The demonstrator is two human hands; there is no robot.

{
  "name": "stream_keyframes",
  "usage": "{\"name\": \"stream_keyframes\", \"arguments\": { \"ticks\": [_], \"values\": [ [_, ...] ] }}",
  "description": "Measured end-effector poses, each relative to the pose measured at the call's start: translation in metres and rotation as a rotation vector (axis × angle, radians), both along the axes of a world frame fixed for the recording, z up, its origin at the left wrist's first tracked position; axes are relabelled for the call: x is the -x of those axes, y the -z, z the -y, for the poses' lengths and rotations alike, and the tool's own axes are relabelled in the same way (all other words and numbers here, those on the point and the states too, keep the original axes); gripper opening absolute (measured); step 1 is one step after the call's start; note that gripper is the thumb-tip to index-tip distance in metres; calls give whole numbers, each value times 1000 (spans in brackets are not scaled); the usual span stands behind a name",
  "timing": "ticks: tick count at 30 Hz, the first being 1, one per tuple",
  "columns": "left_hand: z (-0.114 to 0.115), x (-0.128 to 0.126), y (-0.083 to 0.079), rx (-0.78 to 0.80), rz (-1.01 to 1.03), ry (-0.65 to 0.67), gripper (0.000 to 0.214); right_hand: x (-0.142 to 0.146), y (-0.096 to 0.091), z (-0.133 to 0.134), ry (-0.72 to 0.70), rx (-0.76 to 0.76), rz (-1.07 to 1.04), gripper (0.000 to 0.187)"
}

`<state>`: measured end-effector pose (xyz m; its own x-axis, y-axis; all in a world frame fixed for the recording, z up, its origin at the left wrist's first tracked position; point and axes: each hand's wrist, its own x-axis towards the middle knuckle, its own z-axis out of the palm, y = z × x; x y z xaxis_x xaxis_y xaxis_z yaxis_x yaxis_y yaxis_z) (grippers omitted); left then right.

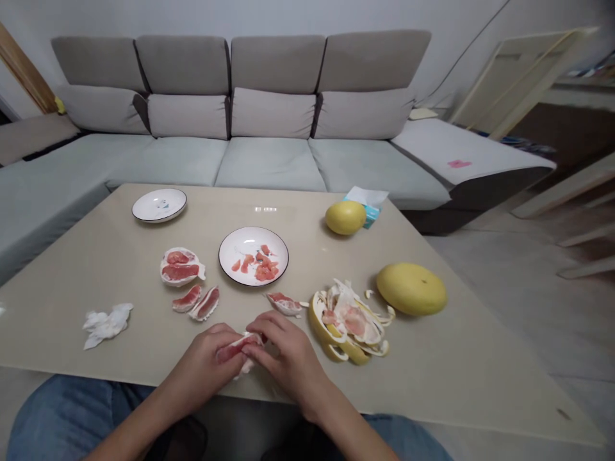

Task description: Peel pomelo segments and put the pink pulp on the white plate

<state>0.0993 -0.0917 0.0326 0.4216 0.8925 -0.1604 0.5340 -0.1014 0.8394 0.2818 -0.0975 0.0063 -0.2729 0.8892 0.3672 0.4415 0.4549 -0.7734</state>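
Note:
Both my hands meet at the table's near edge around one pink pomelo segment [234,349]. My left hand [204,368] cups it from below, fingers curled. My right hand [283,352] pinches its white membrane from above. Just beyond my right hand lies another segment [284,303]. A white plate [254,255] with several peeled pink pieces sits in the middle of the table. Left of it lie a large chunk of segments [180,267] and two smaller segments [196,301].
A pile of yellow peel and white membrane [350,322] lies right of my hands. Two whole pomelos [411,289] [345,217] sit further right, a tissue box [368,203] behind one. An empty plate [159,205] and a crumpled tissue [106,324] lie left. A grey sofa [240,128] stands beyond.

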Motion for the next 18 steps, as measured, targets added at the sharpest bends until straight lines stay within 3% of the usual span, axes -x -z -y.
{"name": "stream_keyframes", "arguments": {
  "ticks": [4,11,18],
  "values": [
    [2,-4,-4,-67,-60,27,19,-4,-2,1,-39,9,55,9],
    [4,-6,-6,-158,-143,33,20,-6,-5,3,-64,-45,156,20],
    [2,-9,-9,-111,-112,6,25,-3,-1,3,-2,-154,202,20]
  ]
}}
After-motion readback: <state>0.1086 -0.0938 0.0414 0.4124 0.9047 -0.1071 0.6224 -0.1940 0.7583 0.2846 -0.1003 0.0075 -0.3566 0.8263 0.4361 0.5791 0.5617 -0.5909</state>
